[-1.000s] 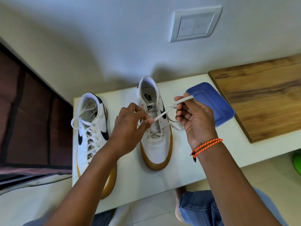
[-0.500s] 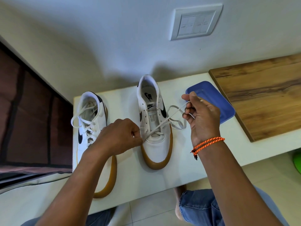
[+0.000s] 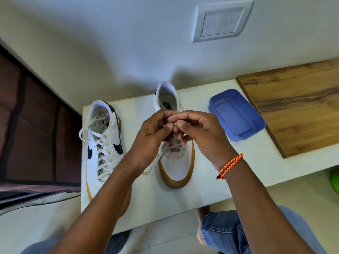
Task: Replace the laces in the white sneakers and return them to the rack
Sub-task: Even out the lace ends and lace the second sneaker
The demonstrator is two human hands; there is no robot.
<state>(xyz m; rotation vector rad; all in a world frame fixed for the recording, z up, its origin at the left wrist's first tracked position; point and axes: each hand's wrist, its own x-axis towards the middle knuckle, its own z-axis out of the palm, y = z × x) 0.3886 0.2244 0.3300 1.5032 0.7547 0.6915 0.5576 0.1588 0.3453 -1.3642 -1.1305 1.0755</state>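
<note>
At frame center, the left hand [image 3: 152, 133] and right hand [image 3: 201, 136] together pinch the lace [image 3: 175, 139] above the right sneaker [image 3: 176, 158] on the desk [image 3: 238, 162].

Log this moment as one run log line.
step: lacing right sneaker | left hand: pinching lace | right hand: pinching lace | left sneaker: laced

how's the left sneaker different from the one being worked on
The left sneaker is laced up to its collar; the right sneaker has lace only near the toe. No hand touches the left one; the left hand and right hand pinch the right one's lace. Both are white with gum soles.
</note>
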